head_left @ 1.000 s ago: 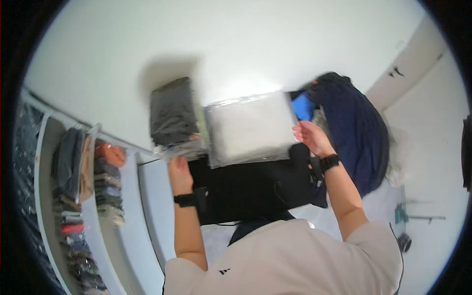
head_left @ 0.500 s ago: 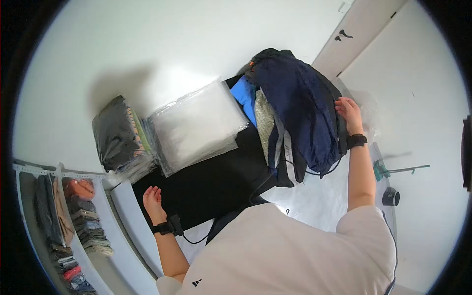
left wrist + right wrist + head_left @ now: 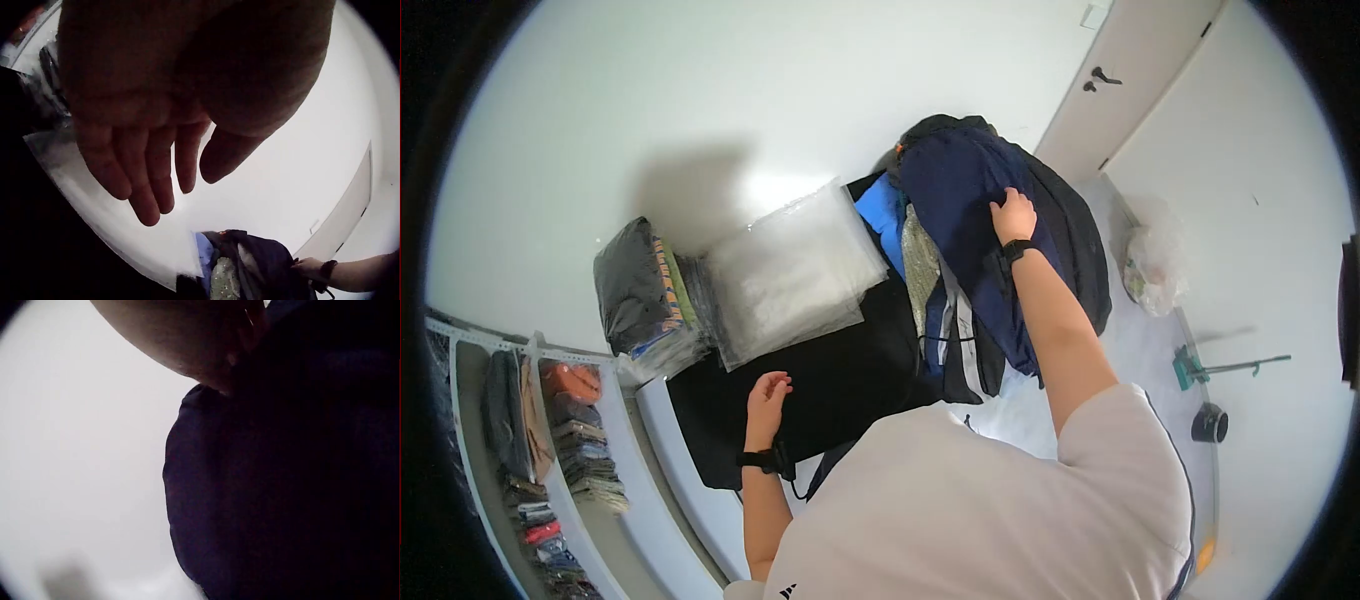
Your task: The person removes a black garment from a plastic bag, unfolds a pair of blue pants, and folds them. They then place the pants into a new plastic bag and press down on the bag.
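Observation:
My right hand (image 3: 1014, 217) grips a navy garment (image 3: 950, 190) that lies on top of a heaped pile of clothes. In the right wrist view the thumb and fingers meet the dark cloth (image 3: 250, 487) near its upper edge, and much of the grip is hidden. My left hand (image 3: 767, 402) hovers over the black tabletop (image 3: 830, 360), fingers loosely bent and holding nothing. Just beyond it lies a stack of clear plastic bags (image 3: 790, 280). The left wrist view shows the same empty palm (image 3: 144, 75) with the fingers hanging down.
Bagged dark clothes (image 3: 635, 285) are piled at the table's left end. Blue (image 3: 882, 215) and grey-green (image 3: 920, 260) garments show from the heap, with a black jacket (image 3: 1075, 240) at its right. Shelves of folded clothes (image 3: 585, 450) stand at left. A plastic sack (image 3: 1155, 270) sits on the floor.
My view swung right, then steadied. My right hand went from the heap's right edge leftward with the navy garment, baring more black jacket. The left hand moved right, over the table.

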Demonstrator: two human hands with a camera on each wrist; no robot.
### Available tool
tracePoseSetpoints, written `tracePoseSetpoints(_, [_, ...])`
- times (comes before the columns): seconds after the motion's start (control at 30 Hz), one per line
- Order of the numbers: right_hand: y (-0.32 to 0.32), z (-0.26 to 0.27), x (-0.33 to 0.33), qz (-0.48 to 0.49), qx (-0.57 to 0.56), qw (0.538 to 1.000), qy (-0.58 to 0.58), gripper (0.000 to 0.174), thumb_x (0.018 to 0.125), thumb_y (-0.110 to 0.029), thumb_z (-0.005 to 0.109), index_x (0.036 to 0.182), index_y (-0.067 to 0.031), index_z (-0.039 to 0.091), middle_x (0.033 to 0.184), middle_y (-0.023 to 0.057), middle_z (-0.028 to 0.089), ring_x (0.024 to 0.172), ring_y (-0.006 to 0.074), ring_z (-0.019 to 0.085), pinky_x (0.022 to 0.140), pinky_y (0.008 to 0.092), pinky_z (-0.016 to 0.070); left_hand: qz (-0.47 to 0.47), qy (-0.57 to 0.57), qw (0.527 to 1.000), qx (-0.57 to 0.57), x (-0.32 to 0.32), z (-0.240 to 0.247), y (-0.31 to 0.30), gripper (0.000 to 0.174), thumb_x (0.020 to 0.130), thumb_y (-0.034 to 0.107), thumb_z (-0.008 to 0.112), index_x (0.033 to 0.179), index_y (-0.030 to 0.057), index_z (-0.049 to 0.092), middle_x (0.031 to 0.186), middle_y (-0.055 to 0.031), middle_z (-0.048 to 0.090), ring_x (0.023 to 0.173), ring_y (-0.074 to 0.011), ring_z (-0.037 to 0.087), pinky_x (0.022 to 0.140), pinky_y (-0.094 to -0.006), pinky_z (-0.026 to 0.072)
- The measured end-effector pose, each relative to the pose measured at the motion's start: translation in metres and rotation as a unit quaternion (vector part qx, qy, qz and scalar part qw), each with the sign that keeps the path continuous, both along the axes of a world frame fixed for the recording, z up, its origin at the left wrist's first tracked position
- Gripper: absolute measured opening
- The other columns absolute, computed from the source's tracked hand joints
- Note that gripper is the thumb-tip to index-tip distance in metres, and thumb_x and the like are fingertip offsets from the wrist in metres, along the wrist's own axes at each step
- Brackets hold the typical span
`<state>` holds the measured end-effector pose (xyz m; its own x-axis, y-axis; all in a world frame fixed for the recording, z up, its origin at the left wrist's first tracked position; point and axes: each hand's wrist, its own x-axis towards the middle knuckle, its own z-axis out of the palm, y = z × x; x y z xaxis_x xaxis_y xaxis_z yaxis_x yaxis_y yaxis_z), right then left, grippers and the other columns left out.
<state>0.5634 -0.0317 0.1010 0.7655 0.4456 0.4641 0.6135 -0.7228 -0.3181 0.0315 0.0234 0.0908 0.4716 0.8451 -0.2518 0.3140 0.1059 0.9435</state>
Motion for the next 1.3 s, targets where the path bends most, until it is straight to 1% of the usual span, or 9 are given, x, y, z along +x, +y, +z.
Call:
tracePoseSetpoints(0.13, [0.015, 0.009, -0.004, 0.024, -0.003, 0.998, 0.066, 0.017, 0.075, -0.018, 0.061, 0.088, -0.0065, 0.066, 0.089, 0.0134, 0.065, 0.085, 0.0312, 0.061, 0.078, 0.0403, 0.0478, 0.019, 0.014, 1.0, 0.009, -0.009, 0.009, -0.009, 0.019, 0.089, 0.01, 0.051, 0.103, -0.0027, 0.056, 0.094, -0.0091, 0.061, 0.082, -0.0148, 0.059, 0.078, -0.0263, 0.0466])
tracePoseSetpoints(0.27, [-0.015, 0.065, -0.064, 0.307, 0.133, 0.939, 0.083, 0.011, 0.074, -0.006, 0.059, 0.083, -0.0014, 0.063, 0.084, 0.0167, 0.063, 0.082, 0.0324, 0.061, 0.072, 0.0377, 0.0485, 0.043, 0.017, 0.999, 0.002, -0.023, 0.015, -0.008, 0.018, 0.089, 0.01, 0.051, 0.102, -0.0025, 0.056, 0.094, -0.0088, 0.061, 0.082, -0.0152, 0.059, 0.077, -0.0267, 0.0466])
tracePoseSetpoints(0.47, [-0.087, 0.052, -0.14, 0.577, -0.125, 0.732, 0.341, 0.015, 0.074, -0.011, 0.063, 0.085, -0.001, 0.065, 0.08, 0.0153, 0.063, 0.075, 0.0279, 0.061, 0.069, 0.0353, 0.0481, 0.014, 0.026, 0.999, 0.03, -0.015, 0.009, 0.019, 0.018, 0.089, 0.01, 0.051, 0.101, -0.0028, 0.058, 0.093, -0.0091, 0.061, 0.081, -0.015, 0.06, 0.075, -0.0263, 0.047])
tracePoseSetpoints(0.73, [-0.091, 0.011, -0.116, 0.238, 0.037, 0.924, 0.296, 0.025, 0.075, -0.018, 0.067, 0.093, -0.0013, 0.063, 0.088, 0.0149, 0.065, 0.08, 0.0254, 0.064, 0.074, 0.0323, 0.0498, -0.088, 0.004, 0.996, 0.027, 0.032, 0.005, 0.034, 0.019, 0.088, 0.009, 0.051, 0.101, -0.0038, 0.057, 0.094, -0.0102, 0.063, 0.084, -0.016, 0.06, 0.078, -0.0272, 0.0473])
tracePoseSetpoints(0.9, [-0.069, -0.063, -0.115, 0.232, -0.1, 0.903, 0.346, 0.064, 0.067, -0.037, 0.074, 0.114, 0.002, 0.053, 0.109, 0.0219, 0.059, 0.104, 0.0328, 0.057, 0.088, 0.0374, 0.0449, -0.151, 0.034, 0.987, 0.036, 0.048, -0.001, 0.04, 0.021, 0.089, 0.01, 0.05, 0.102, -0.0049, 0.056, 0.095, -0.0113, 0.062, 0.087, -0.0179, 0.06, 0.08, -0.0291, 0.0475])
tracePoseSetpoints(1.0, [-0.062, -0.065, -0.141, 0.122, -0.197, 0.917, 0.323, 0.056, 0.068, -0.034, 0.071, 0.111, -0.0006, 0.057, 0.104, 0.021, 0.061, 0.1, 0.0352, 0.057, 0.089, 0.0392, 0.0444, -0.164, 0.016, 0.986, 0.029, 0.055, -0.006, 0.034, 0.02, 0.088, 0.009, 0.051, 0.101, -0.0038, 0.058, 0.093, -0.0115, 0.063, 0.086, -0.0162, 0.06, 0.079, -0.0277, 0.047])
tracePoseSetpoints(1.13, [-0.054, -0.053, -0.168, 0.17, -0.128, 0.954, 0.212, 0.042, 0.071, -0.027, 0.068, 0.105, -0.0025, 0.061, 0.101, 0.0183, 0.063, 0.096, 0.0348, 0.058, 0.086, 0.0401, 0.0455, -0.187, 0.014, 0.98, 0.066, 0.072, 0.007, 0.021, 0.021, 0.084, 0.005, 0.053, 0.105, -0.0008, 0.057, 0.097, -0.0141, 0.063, 0.092, -0.0199, 0.06, 0.082, -0.0293, 0.0462])
tracePoseSetpoints(1.2, [-0.056, -0.018, -0.189, 0.354, -0.005, 0.906, 0.234, 0.028, 0.075, -0.018, 0.064, 0.099, -0.0031, 0.063, 0.1, 0.0156, 0.063, 0.094, 0.0327, 0.059, 0.083, 0.0394, 0.0467, -0.19, 0.012, 0.978, 0.084, 0.091, 0.026, 0.01, 0.025, 0.081, 0.002, 0.056, 0.106, 0.0004, 0.057, 0.1, -0.0148, 0.062, 0.097, -0.0222, 0.059, 0.086, -0.031, 0.0452])
tracePoseSetpoints(1.3, [-0.06, 0.034, -0.214, 0.546, -0.007, 0.79, 0.281, 0.023, 0.078, -0.012, 0.062, 0.1, -0.0043, 0.063, 0.099, 0.0146, 0.063, 0.093, 0.0319, 0.06, 0.08, 0.0362, 0.0474, -0.108, -0.026, 0.918, 0.379, 0.12, 0.063, -0.005, 0.037, 0.072, -0.002, 0.062, 0.108, 0.0022, 0.056, 0.106, -0.0148, 0.06, 0.109, -0.0272, 0.053, 0.094, -0.0363, 0.0408])
